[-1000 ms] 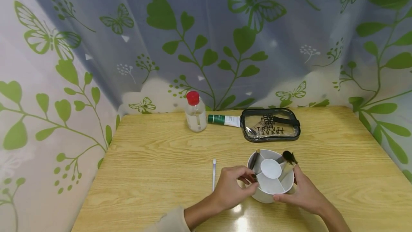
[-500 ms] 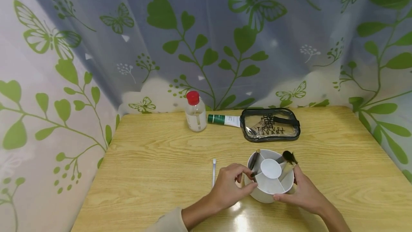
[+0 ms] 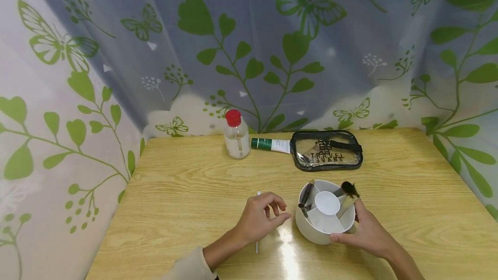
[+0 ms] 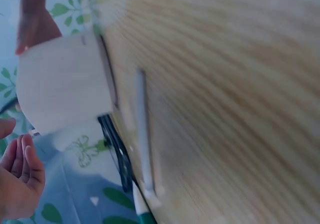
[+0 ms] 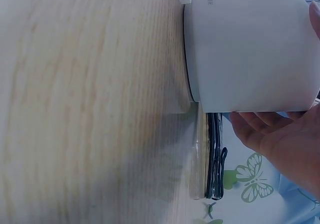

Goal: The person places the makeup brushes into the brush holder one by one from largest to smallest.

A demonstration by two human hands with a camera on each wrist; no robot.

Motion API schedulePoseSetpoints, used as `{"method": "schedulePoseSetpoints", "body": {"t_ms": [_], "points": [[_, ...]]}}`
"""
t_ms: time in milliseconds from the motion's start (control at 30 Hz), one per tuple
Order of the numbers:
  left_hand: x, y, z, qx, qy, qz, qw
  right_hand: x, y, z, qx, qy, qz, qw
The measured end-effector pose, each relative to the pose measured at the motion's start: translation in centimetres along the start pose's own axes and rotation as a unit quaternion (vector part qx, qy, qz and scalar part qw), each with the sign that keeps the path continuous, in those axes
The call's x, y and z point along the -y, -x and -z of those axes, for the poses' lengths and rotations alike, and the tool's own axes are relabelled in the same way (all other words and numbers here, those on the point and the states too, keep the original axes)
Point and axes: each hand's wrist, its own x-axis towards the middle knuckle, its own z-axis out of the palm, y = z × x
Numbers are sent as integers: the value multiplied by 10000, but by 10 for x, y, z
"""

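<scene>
A round white divided organizer point(image 3: 316, 233) stands on the table, tilted slightly if at all. My right hand point(image 3: 367, 233) grips its right side, thumb at the front and fingers behind, partly hidden. A dark-bristled makeup brush point(image 3: 348, 189) sticks up from a right compartment. On the left, a dark slim stick point(image 3: 307, 192) and a shorter dark-tipped brush-like piece point(image 3: 303, 210) lean against the rim. My left hand point(image 3: 260, 217) hovers just left of the organizer, fingers loosely bent, holding nothing. Beneath it lies a slender white stick point(image 4: 144, 129), partly covered in the head view.
At the back stand a clear bottle point(image 3: 237, 144) with a red cap and, beside it, a green-and-white tube point(image 3: 271, 144) lying flat. A clear travel pouch point(image 3: 326, 152) with black edging lies behind the organizer. A patterned curtain point(image 3: 249, 55) borders the wooden table point(image 3: 186, 176).
My left hand has let go of the short dark-tipped piece, which now leans in the organizer's left compartment. That hand has drawn back leftward over the white stick; the right hand stays put.
</scene>
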Motion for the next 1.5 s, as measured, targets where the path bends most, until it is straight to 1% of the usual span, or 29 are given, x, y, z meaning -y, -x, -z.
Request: {"method": "schedulePoseSetpoints", "body": {"t_ms": [67,100,200,300,400,500,600,800,900,1000,1200,1267,1500], "points": [[5,0,5,-2,-132,93,9999,0,0,0,21,-8,-29,10000],[7,0,8,1,-241,197,9995,0,0,0,33,-18,-41,10000],[14,1,15,90,-680,701,9952,0,0,1,65,-78,-77,9999],[24,3,20,216,-1071,1298,9855,1,0,1,86,-127,-87,9998],[34,5,22,314,-1191,1810,9757,1,0,1,99,-150,-95,9998],[42,5,23,394,-1188,2151,9685,1,0,1,111,-141,-95,9998],[47,5,24,476,-1199,2366,9630,1,0,2,117,-139,-125,9998],[55,3,22,632,-1258,2584,9557,0,0,1,98,-117,-106,9998],[57,3,19,777,-1408,2628,9513,-2,0,1,64,-110,-45,9999],[57,3,16,924,-1546,2579,9492,-3,1,0,37,-85,-59,9999],[54,1,13,1021,-1603,2764,9421,-2,2,0,15,-99,-55,9999],[53,0,13,1023,-1613,2811,9405,-1,2,0,9,-114,-56,9999],[53,-4,9,1072,-1591,2823,9399,-1,0,0,-16,-136,8,9999]]}}
